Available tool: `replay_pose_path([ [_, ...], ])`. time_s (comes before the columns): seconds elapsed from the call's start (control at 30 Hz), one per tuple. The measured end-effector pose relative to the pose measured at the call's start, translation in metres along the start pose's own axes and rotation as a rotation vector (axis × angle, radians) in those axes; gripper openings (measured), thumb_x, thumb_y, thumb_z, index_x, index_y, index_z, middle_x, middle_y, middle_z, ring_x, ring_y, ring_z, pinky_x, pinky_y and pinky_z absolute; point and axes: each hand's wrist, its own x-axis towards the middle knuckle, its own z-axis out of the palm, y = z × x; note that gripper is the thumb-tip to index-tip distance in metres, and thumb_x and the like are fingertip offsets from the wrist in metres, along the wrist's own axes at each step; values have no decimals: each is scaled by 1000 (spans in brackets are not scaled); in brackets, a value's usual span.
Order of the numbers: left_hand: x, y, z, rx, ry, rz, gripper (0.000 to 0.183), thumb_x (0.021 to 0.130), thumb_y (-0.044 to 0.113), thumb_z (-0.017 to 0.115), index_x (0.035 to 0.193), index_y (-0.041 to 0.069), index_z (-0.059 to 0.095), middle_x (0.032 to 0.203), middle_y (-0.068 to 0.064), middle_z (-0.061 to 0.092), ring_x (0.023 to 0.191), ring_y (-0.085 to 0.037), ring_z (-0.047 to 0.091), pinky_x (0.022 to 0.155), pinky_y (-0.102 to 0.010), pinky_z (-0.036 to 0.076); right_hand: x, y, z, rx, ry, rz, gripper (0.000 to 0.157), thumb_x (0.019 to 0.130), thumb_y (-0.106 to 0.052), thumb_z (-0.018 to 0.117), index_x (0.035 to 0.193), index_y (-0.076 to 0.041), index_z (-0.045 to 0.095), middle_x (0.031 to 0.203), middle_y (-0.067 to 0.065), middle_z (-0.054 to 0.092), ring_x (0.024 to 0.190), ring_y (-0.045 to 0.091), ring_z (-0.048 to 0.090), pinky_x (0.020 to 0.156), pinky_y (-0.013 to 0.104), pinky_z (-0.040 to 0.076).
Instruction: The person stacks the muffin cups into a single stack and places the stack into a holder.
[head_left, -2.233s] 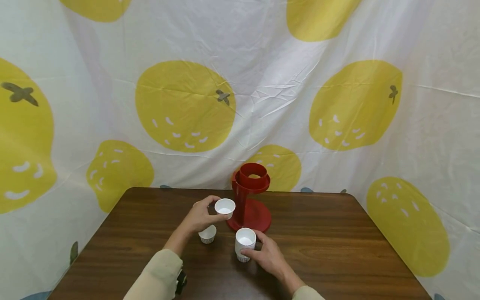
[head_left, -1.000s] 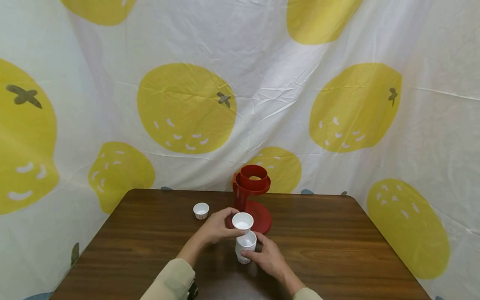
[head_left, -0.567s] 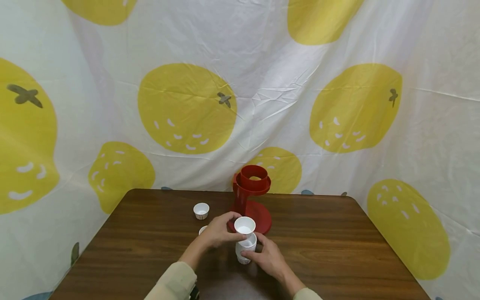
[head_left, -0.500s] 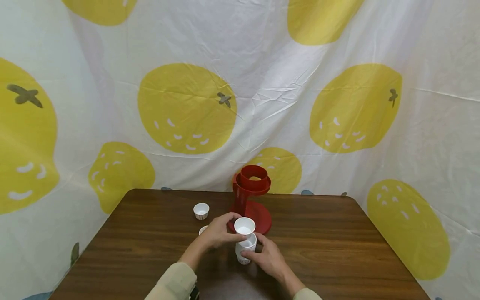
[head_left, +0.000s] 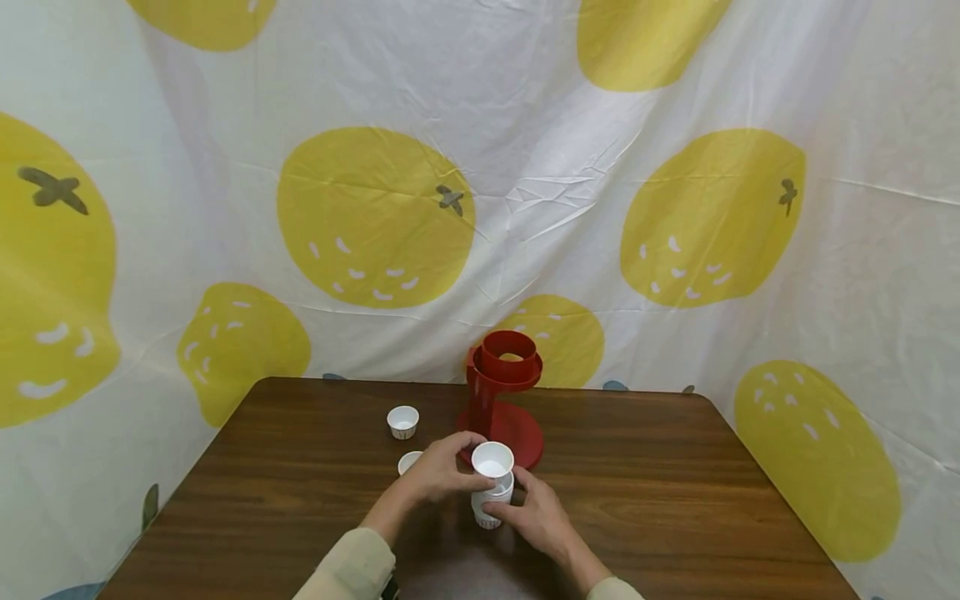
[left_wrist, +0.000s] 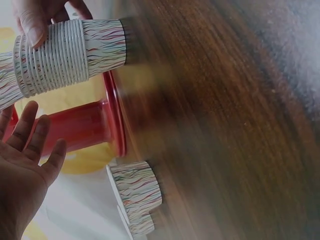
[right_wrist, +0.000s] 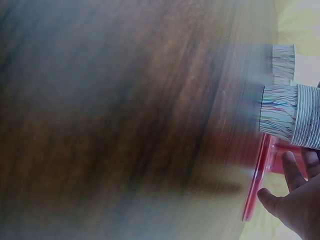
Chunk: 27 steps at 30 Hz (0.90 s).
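Note:
My left hand (head_left: 442, 468) pinches a white paper cup (head_left: 492, 460) between thumb and fingers, right over a stack of nested paper cups (head_left: 489, 510). In the left wrist view that cup's patterned wall (left_wrist: 7, 80) meets the top of the stack. My right hand (head_left: 538, 510) holds the stack (left_wrist: 60, 57) upright on the table, thumb on the near side. Wavy coloured lines cover the cups' outsides. Two more cups stand to the left: one farther back (head_left: 402, 422), and one nearer (head_left: 409, 461) partly hidden by my left hand.
Behind the stack stands a red stand (head_left: 483, 400) with a round base and a ring-shaped holder on top. The brown wooden table (head_left: 660, 483) ends at a lemon-print cloth (head_left: 555, 217) hanging behind and at the sides.
My left hand has brought its cup from the left to over the stack, then lowered it. The right hand has stayed on the stack. The two cups on the left have come into view.

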Motion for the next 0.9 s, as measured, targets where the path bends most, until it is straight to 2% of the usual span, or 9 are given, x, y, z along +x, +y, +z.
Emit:
replay_pose_path([
  [0.13,-1,0,3,-15,-2,6,52,78,27,85,119,6,62,104,0,65,97,-20,60,87,-45,51,0,0,0,1,0,0,59,79,-36,83,127,-8,62,117,5,68,112,26,60,95,50,44],
  [0.3,-2,-2,6,-23,-8,13,51,78,26,85,119,6,62,104,0,65,99,-21,61,88,-49,50,0,0,0,3,1,1,60,79,-35,83,128,-9,61,118,4,68,112,26,59,95,49,44],
  [0.57,-3,-5,10,30,-27,8,54,77,27,86,121,5,62,110,0,65,105,-22,60,91,-39,48,0,0,-1,-6,0,2,59,80,-36,81,129,-10,61,118,3,67,114,26,58,95,50,43],
  [0.9,-5,-10,9,18,-54,15,58,78,26,85,125,3,59,115,-3,64,109,-23,59,92,-38,49,-1,1,0,-13,18,-10,62,79,-36,82,131,-9,60,120,4,67,114,26,58,95,49,43],
])
